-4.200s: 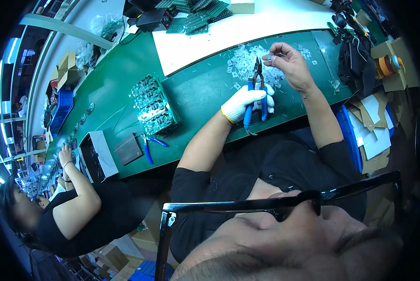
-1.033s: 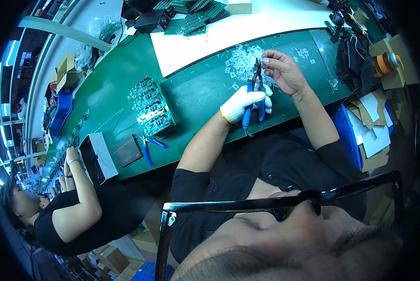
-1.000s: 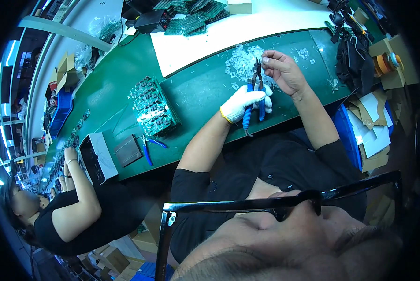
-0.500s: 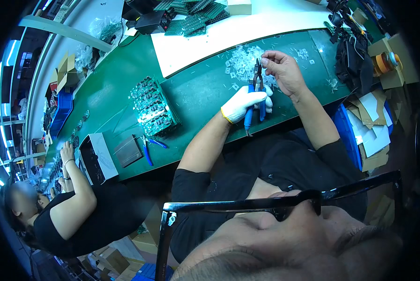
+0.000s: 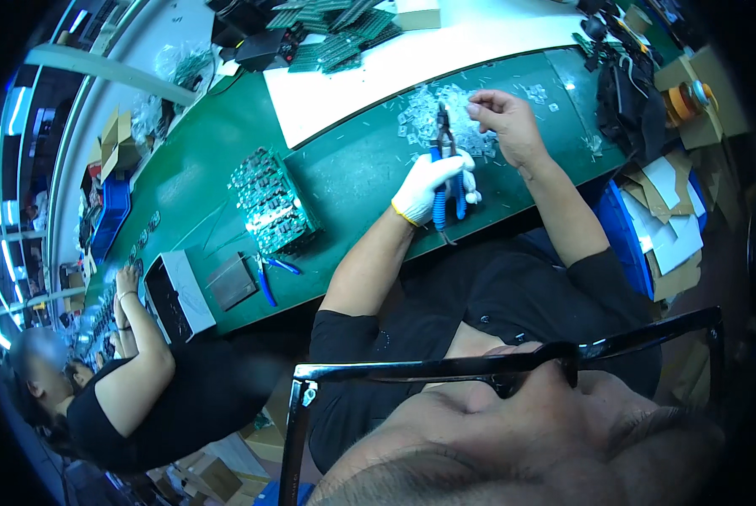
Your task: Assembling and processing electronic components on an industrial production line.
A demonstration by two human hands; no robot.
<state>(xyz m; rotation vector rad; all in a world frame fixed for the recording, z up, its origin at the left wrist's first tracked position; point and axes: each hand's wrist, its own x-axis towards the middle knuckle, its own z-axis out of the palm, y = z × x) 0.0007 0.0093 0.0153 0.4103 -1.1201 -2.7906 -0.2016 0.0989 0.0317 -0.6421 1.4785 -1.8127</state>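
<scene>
My left hand point(image 5: 420, 184), in a white knit glove with a yellow cuff edge, is closed round blue-handled pliers point(image 5: 444, 128). Their dark jaws point away from me, over the near side of a pile of small clear plastic pieces point(image 5: 422, 110). Just right of the jaws, my bare right hand point(image 5: 515, 128) is held above the pile's right part, thumb and fingertips pinched together. Whatever lies between those fingertips is too small to make out. A gap separates the pliers' tips from the right fingers.
Left of my hands stands a stack of green circuit boards point(image 5: 268, 202). Nearer lie another pair of blue-handled pliers point(image 5: 266, 285), a dark flat plate point(image 5: 231, 282) and an open white box point(image 5: 191, 282). A co-worker's hand point(image 5: 126, 280) is at the far left. A blue bin point(image 5: 626, 244) holds cardboard at right.
My left hand has drawn the pliers a little to the left, widening the gap to my right fingers. The right hand stays pinched in nearly the same place.
</scene>
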